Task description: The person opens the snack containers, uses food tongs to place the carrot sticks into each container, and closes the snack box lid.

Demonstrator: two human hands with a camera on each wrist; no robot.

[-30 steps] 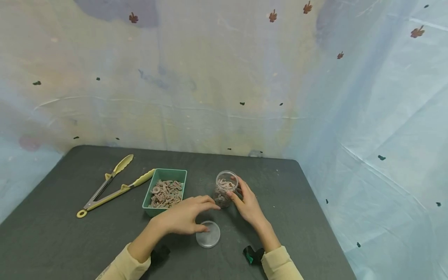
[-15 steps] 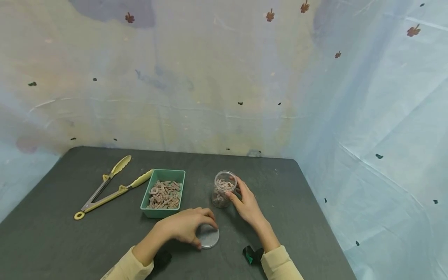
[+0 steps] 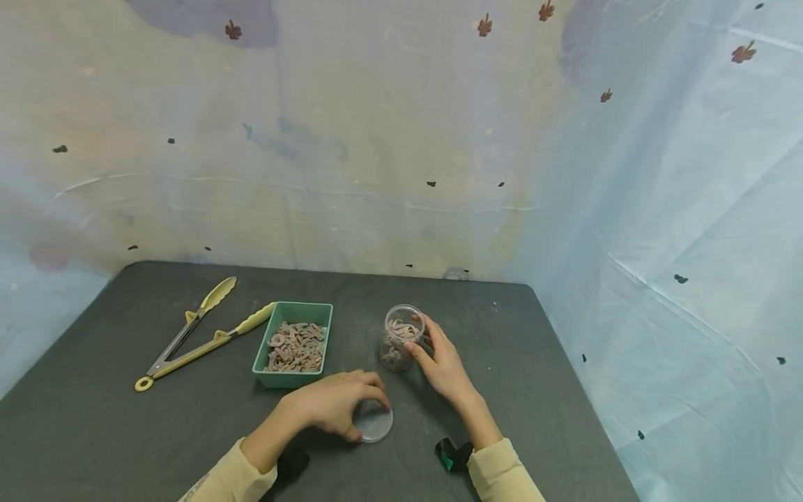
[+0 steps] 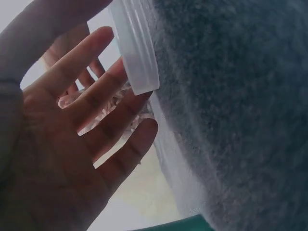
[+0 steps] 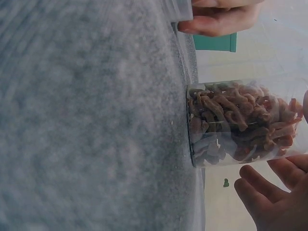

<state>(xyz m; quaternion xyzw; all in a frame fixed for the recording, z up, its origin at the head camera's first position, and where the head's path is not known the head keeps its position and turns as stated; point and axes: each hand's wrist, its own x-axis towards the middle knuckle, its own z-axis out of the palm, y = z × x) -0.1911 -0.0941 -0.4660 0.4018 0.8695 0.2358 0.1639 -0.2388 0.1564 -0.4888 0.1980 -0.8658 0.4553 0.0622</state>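
Observation:
In the head view my left hand (image 3: 335, 404) is over a round clear lid (image 3: 374, 422) lying on the table, thumb and fingers at opposite sides of its rim. The left wrist view shows the lid's ridged edge (image 4: 137, 48) against the fingertips. My right hand (image 3: 444, 366) holds a clear jar (image 3: 395, 355) upright on the table, thumb on the near side and fingers round the right. Small brownish, twisted pieces (image 5: 240, 113) fill much of the jar, whose mouth is uncovered.
A green rectangular tray (image 3: 259, 366) with similar pieces stands left of the jar. Yellow-handled tongs (image 3: 188, 359) lie spread farther left, one tip at the tray. A small black object (image 3: 453, 457) lies near the right sleeve. A patterned sheet (image 3: 351, 139) hangs behind the table.
My left hand has come down toward me onto the lid, and its thumb and fingers have closed in at the rim. The right hand stays on the jar.

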